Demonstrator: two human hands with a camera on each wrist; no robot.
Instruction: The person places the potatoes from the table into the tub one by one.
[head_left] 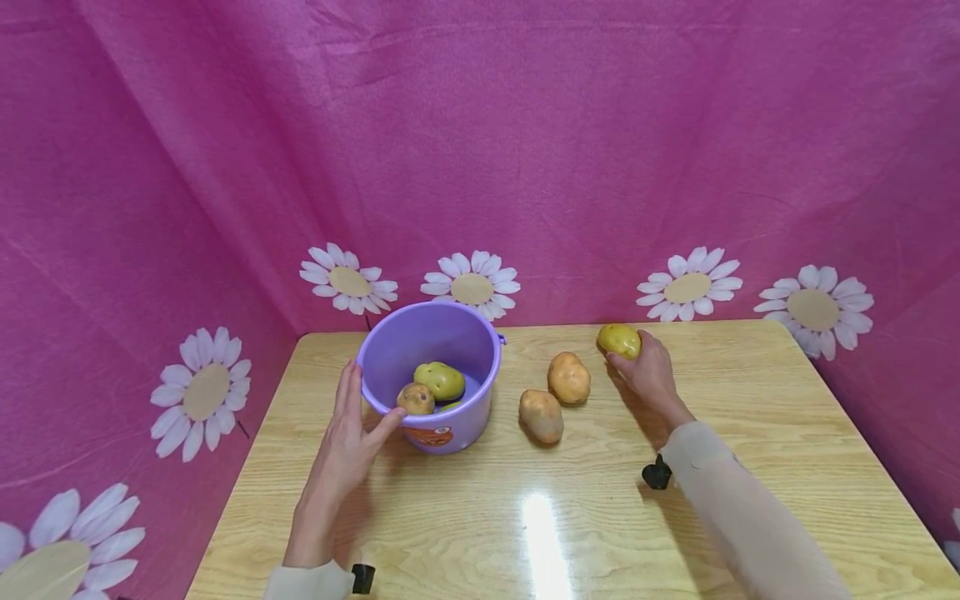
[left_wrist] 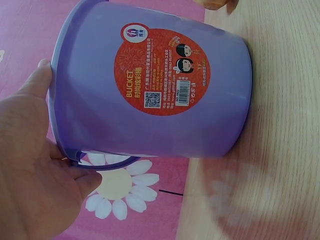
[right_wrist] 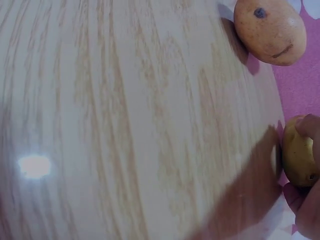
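Note:
My left hand [head_left: 351, 448] grips the rim of a purple bucket [head_left: 480, 408] from its near left side, the thumb at the front of the rim. In the left wrist view the fingers curl near the bucket's handle [left_wrist: 117, 164], below a red label [left_wrist: 162, 70]. Inside the bucket lie a greenish potato [head_left: 439, 381], a brown potato [head_left: 416, 399] and part of another, mostly hidden. At the table's far edge, my right hand [head_left: 651, 375] holds a yellow-green potato [head_left: 618, 340] between thumb and fingers; the right wrist view cuts this hand off at its edge.
Two brown potatoes, one nearer [head_left: 542, 416] and one farther [head_left: 569, 378], lie on the wooden table [head_left: 465, 517] between the bucket and my right hand. A pink cloth [head_left: 570, 167] with white flowers hangs behind the table and along its sides.

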